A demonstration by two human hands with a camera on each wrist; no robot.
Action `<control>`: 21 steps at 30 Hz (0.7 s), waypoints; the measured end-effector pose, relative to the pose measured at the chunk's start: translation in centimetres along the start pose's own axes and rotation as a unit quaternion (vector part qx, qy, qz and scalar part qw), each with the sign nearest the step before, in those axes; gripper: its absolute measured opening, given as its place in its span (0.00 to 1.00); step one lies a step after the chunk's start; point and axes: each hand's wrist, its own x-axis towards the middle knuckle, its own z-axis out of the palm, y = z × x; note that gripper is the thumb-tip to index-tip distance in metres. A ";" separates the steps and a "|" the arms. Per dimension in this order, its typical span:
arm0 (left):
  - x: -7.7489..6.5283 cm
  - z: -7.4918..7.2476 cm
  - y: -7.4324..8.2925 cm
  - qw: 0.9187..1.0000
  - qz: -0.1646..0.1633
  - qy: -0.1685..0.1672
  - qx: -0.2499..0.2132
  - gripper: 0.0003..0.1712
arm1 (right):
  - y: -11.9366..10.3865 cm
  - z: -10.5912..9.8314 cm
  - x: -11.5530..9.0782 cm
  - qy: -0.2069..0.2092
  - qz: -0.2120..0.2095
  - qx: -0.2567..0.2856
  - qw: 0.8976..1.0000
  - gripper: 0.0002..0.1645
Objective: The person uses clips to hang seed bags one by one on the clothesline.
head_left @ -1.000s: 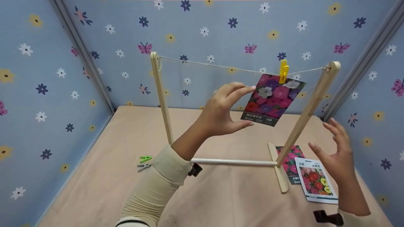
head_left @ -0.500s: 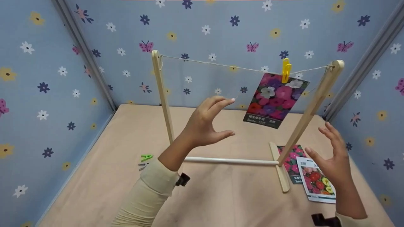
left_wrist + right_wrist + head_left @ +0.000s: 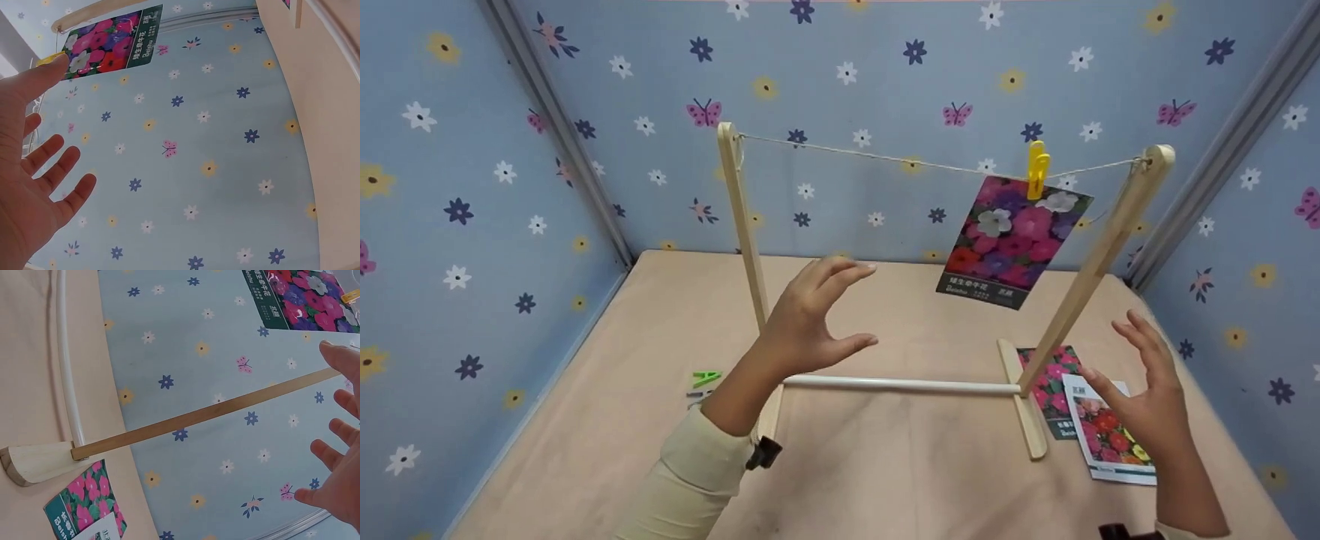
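A wooden rack (image 3: 1099,259) strung with a line stands mid-table, and a flowered seed packet (image 3: 1011,241) hangs from a yellow peg (image 3: 1037,169) near its right post. The left hand (image 3: 810,322) hovers left of the packet, fingers spread, empty. The right hand (image 3: 1147,394), likewise open and empty, hovers over two packets (image 3: 1099,427) lying at the rack's right foot.

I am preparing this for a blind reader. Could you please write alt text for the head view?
A seed packet hangs by a yellow clip from a string on a wooden rack. Both hands, left and right, are open and hold nothing. Two more packets lie on the table.
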 end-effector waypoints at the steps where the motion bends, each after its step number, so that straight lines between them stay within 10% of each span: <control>1: -0.3 -0.2 -0.1 1.000 0.000 0.002 0.001 0.43 | 0.1 0.0 -0.1 -0.001 -0.003 0.000 1.000 0.44; 21: -6.4 -3.2 -2.1 0.995 -0.090 0.040 0.022 0.42 | 2.0 -0.6 -1.4 -0.027 0.025 -0.020 0.999 0.44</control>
